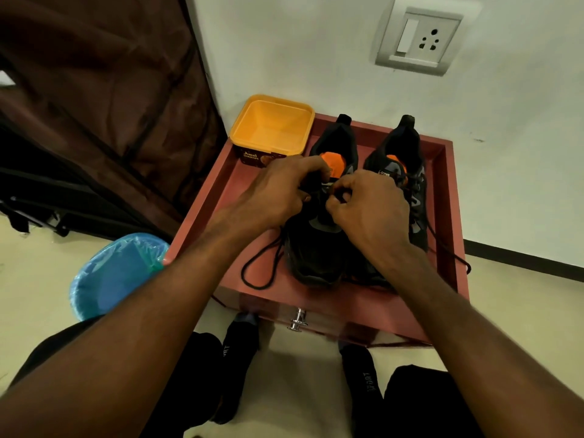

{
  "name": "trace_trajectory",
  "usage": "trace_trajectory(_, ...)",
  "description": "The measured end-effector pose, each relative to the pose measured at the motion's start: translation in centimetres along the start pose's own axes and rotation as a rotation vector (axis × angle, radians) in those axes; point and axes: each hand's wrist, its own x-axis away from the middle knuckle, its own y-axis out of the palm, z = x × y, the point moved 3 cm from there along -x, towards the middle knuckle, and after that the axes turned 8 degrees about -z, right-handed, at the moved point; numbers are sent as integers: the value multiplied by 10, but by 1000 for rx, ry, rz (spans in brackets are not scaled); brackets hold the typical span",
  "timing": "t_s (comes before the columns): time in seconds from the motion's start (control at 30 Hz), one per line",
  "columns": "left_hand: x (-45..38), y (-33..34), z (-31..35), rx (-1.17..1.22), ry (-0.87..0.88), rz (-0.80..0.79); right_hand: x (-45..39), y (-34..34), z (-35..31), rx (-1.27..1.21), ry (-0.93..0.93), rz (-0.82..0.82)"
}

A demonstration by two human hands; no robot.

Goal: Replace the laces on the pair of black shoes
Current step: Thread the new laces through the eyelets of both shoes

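Black shoes are sitting side by side in a pink tray: over the left shoe (316,248), both forearms are reaching forward, the left hand (278,191) and right hand (369,207) curling their fingers, pinching its black lace (262,267).

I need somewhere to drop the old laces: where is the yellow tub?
In the head view, the yellow tub sits at the far left corner of the pink table, against the wall, just left of the left black shoe.

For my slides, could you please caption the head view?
Both hands work a lace on the left black shoe.
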Motion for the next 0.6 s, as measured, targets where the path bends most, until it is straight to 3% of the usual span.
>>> trace_trajectory(0.27, 3, 0, -4, 43, -25, 25, -8, 14, 7, -330, 35, -85)
trace_trajectory(0.47, 7, -2, -3, 57, -77, 75, -2, 16, 2, -87, 44, -47)
trace_trajectory(0.6, 4, -2, -6, 16, -103, 57, -9, 16, 6, -159, -8, -122)
